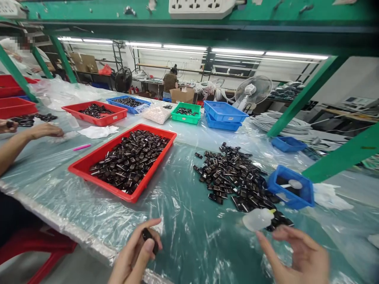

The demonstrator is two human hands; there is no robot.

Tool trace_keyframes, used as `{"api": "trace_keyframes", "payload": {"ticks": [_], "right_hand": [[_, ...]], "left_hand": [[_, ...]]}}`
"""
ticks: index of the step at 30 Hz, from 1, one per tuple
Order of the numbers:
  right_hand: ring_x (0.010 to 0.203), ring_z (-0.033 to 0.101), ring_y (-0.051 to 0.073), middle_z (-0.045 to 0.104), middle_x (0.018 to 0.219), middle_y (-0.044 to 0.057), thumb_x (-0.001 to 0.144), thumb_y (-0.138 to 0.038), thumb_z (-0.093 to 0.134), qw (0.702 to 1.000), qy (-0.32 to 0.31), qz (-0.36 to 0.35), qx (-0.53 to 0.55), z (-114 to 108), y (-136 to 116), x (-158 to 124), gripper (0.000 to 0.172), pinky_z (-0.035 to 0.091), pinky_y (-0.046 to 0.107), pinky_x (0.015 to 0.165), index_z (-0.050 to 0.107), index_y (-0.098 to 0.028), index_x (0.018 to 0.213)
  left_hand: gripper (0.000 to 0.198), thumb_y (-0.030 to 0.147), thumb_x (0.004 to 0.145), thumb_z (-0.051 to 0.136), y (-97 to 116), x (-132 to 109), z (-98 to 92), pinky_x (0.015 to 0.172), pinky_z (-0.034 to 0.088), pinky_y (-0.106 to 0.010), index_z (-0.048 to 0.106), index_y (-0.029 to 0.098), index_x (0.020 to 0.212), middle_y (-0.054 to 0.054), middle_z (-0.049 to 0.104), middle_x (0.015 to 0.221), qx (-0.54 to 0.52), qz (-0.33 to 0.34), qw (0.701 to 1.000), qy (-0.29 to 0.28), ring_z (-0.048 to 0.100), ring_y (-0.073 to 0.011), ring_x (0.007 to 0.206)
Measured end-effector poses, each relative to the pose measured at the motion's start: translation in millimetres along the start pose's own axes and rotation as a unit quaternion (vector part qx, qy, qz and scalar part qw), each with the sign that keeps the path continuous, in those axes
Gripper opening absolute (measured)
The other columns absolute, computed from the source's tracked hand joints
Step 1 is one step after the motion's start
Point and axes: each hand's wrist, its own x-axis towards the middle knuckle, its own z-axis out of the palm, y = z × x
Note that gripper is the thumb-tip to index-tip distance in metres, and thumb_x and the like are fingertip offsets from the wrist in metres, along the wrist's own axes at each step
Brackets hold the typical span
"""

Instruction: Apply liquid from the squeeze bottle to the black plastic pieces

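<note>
Between the thumb and fingers of my left hand is a small glossy black plastic piece, held above the table's front edge. My right hand hangs over the plastic-covered table with thumb and fingers apart, nothing between them. Just beyond its fingertips lies a translucent white squeeze bottle with a yellowish tip. A loose heap of black plastic pieces spreads behind the bottle. To the left, a red tray is filled with similar black pieces.
A small blue bin holding dark material and a white spoon stands at right. Farther back are a green tray, stacked blue trays and another red tray. A co-worker's arm reaches in from the left. Green posts flank the table.
</note>
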Motion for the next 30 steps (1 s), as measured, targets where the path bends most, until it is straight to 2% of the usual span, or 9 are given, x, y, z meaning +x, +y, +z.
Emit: {"api": "trace_keyframes", "payload": {"ticks": [2, 4, 8, 10, 13, 15, 21, 27, 30], "right_hand": [[0.075, 0.057, 0.027, 0.055, 0.092, 0.01, 0.072, -0.062, 0.07, 0.998, -0.049, 0.018, -0.029, -2.0, 15.2, 0.4, 0.06, 0.049, 0.043, 0.067, 0.047, -0.02, 0.108], [0.082, 0.057, 0.027, 0.053, 0.103, 0.013, 0.075, -0.063, 0.066, 0.996, -0.078, 0.003, -0.053, -1.0, 27.3, 1.9, 0.066, 0.05, 0.043, 0.069, 0.041, -0.019, 0.117], [0.084, 0.056, 0.025, 0.051, 0.105, 0.013, 0.079, -0.065, 0.06, 0.993, -0.089, 0.016, -0.069, 10.9, 39.6, 8.3, 0.065, 0.048, 0.035, 0.063, 0.035, -0.019, 0.117], [0.089, 0.055, 0.026, 0.05, 0.11, 0.015, 0.077, -0.068, 0.059, 0.993, -0.095, 0.03, -0.068, 19.3, 41.1, 12.4, 0.071, 0.048, 0.036, 0.064, 0.033, -0.018, 0.121], [0.096, 0.056, 0.029, 0.05, 0.117, 0.016, 0.077, -0.07, 0.058, 0.99, -0.117, 0.037, -0.071, 29.2, 38.5, 16.4, 0.076, 0.049, 0.039, 0.07, 0.031, -0.019, 0.125], [0.097, 0.056, 0.028, 0.051, 0.117, 0.014, 0.08, -0.068, 0.057, 0.986, -0.139, 0.048, -0.078, 33.1, 34.2, 17.3, 0.072, 0.05, 0.038, 0.072, 0.031, -0.02, 0.127], [0.087, 0.057, 0.027, 0.053, 0.102, 0.01, 0.083, -0.068, 0.049, 0.961, -0.223, 0.093, -0.133, 45.1, 18.8, 22.4, 0.066, 0.051, 0.039, 0.067, 0.033, -0.018, 0.123], [0.084, 0.06, 0.03, 0.056, 0.088, 0.008, 0.089, -0.051, 0.048, 0.954, -0.237, 0.035, -0.18, 62.6, 13.6, 33.0, 0.048, 0.05, 0.044, 0.071, 0.038, -0.015, 0.119], [0.076, 0.062, 0.029, 0.058, 0.085, 0.008, 0.092, -0.041, 0.042, 0.95, -0.252, 0.035, -0.181, 66.2, 13.4, 35.1, 0.034, 0.05, 0.042, 0.066, 0.043, -0.014, 0.113]], "left_hand": [[0.038, 0.051, 0.09, 0.048, 8.8, 9.7, -0.6, 0.064, 0.045, -0.022, 0.06, 0.023, 0.113, -0.002, 0.06, 0.075, 0.047, 0.023, 0.998, -0.03, 0.054, -0.0153, 0.068], [0.035, 0.047, 0.092, 0.045, 19.3, 25.9, 6.8, 0.072, 0.044, -0.024, 0.057, 0.026, 0.117, -0.002, 0.06, 0.082, 0.127, 0.061, 0.985, -0.097, 0.055, -0.0162, 0.075], [0.032, 0.04, 0.097, 0.036, 29.4, 72.3, 46.6, 0.079, 0.042, -0.027, 0.054, 0.024, 0.118, -0.004, 0.058, 0.093, 0.253, 0.183, 0.911, -0.271, 0.056, -0.0183, 0.087], [0.03, 0.039, 0.096, 0.037, 24.8, 92.0, 69.6, 0.079, 0.042, -0.028, 0.055, 0.023, 0.114, -0.004, 0.059, 0.095, 0.255, 0.204, 0.894, -0.307, 0.056, -0.0178, 0.084], [0.03, 0.039, 0.097, 0.036, 10.8, 104.3, 92.5, 0.08, 0.042, -0.03, 0.054, 0.02, 0.111, -0.004, 0.059, 0.096, 0.244, 0.21, 0.892, -0.316, 0.057, -0.0183, 0.085], [0.029, 0.039, 0.098, 0.035, 2.2, 102.1, 97.0, 0.08, 0.043, -0.031, 0.053, 0.022, 0.112, -0.004, 0.059, 0.098, 0.238, 0.209, 0.887, -0.336, 0.057, -0.0186, 0.087], [0.023, 0.037, 0.098, 0.035, -4.0, 93.3, 90.1, 0.078, 0.045, -0.033, 0.049, 0.026, 0.112, -0.002, 0.059, 0.1, 0.247, 0.197, 0.867, -0.385, 0.059, -0.0177, 0.085], [0.017, 0.034, 0.097, 0.04, -11.7, 92.0, 87.1, 0.076, 0.047, -0.026, 0.046, 0.033, 0.114, 0.003, 0.059, 0.101, 0.229, 0.249, 0.869, -0.361, 0.06, -0.0132, 0.081], [0.019, 0.035, 0.098, 0.04, -15.1, 89.3, 84.6, 0.081, 0.047, -0.028, 0.045, 0.033, 0.116, 0.003, 0.058, 0.104, 0.249, 0.22, 0.877, -0.348, 0.06, -0.0132, 0.085]]}}
